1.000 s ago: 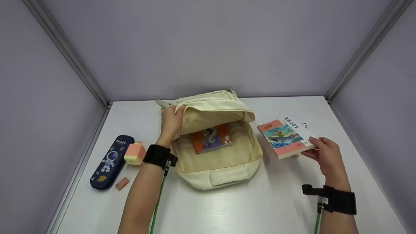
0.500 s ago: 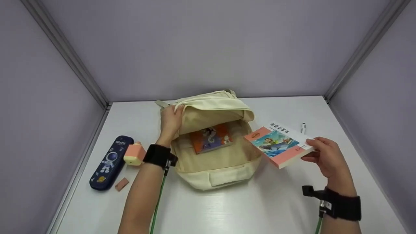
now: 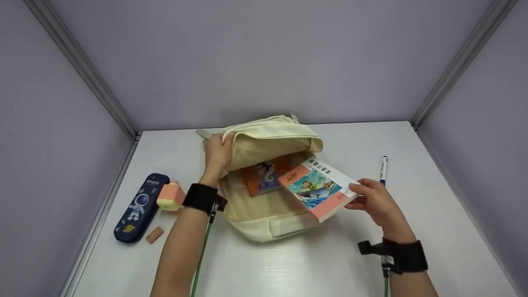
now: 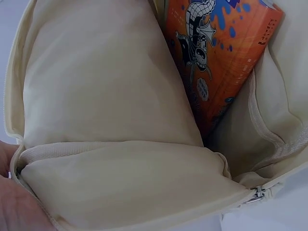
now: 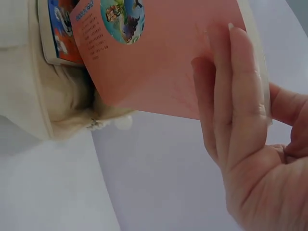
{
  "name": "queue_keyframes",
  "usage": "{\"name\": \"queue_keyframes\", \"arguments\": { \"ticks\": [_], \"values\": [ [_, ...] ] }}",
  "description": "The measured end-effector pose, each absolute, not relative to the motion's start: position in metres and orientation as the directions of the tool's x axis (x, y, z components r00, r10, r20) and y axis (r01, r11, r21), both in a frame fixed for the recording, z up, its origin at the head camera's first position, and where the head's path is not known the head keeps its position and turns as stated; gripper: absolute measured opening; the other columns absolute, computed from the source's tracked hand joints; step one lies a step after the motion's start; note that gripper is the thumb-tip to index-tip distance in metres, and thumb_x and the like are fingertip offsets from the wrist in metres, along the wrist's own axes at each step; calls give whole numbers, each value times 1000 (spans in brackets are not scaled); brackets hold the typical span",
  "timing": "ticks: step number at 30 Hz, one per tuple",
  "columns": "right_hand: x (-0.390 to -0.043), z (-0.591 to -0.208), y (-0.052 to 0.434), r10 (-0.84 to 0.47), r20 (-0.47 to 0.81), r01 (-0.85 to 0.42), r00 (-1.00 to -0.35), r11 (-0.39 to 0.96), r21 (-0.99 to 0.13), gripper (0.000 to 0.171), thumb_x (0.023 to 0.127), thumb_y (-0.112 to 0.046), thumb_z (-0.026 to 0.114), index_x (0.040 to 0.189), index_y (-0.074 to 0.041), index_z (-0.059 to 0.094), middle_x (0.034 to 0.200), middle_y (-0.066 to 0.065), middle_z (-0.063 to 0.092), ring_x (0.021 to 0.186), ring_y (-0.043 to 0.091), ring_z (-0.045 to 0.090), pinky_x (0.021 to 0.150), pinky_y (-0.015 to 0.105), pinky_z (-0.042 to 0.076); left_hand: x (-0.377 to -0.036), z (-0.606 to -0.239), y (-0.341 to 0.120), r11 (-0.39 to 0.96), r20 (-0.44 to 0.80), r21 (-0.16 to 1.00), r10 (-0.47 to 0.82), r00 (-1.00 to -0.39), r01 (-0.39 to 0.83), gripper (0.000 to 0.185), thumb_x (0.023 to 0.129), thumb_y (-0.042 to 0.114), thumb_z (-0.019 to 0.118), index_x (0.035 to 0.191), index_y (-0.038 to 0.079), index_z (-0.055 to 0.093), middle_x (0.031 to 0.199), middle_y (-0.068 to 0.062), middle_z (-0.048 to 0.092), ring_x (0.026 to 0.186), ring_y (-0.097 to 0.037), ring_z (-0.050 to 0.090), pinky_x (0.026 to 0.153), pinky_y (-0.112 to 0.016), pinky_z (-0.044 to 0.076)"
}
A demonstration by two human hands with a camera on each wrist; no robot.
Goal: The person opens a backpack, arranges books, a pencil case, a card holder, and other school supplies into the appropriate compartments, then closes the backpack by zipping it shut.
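"What's in the right hand?"
"The pink-and-white book, pinched at its edge. It has moved left, to just lower-right of centre, so it now overlaps the open backpack."
"And the left hand?"
"Left of centre, gripping the raised flap; an orange book lies inside."

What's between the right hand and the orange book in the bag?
A pink and white book, pinched by the right hand; in the head view it spans that stretch, partly over the bag.

Orange book partly hidden behind pink-and-white book, left hand cropped by left wrist view's edge
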State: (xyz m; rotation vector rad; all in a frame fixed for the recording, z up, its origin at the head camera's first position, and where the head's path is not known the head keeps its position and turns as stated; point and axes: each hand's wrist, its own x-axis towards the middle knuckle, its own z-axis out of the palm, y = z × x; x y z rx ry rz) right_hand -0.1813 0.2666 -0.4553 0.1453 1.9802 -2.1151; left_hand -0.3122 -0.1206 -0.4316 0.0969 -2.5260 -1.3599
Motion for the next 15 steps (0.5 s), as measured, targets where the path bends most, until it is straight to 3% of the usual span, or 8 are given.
{"name": "queue_keyframes", "arguments": {
  "ticks": [9,15],
  "values": [
    [-192,-497,236,-115,-351,357,-929,-36,-934,37,103,-15,51,124,14,40,96,16,66,81,22,70,72,31,57,-309,-428,-117,530,208,843,-171,-963,87,44,101,25,56,62,12,41,59,1,36,58,-18,38,56,-30,32],
    [-198,-516,222,-122,-404,372,-907,218,-902,30,102,-19,50,114,8,45,79,12,66,59,17,65,54,28,54,-308,-426,-116,510,195,856,-171,-966,83,42,101,26,56,64,12,44,62,1,36,61,-19,39,58,-30,33]
  ]
}}
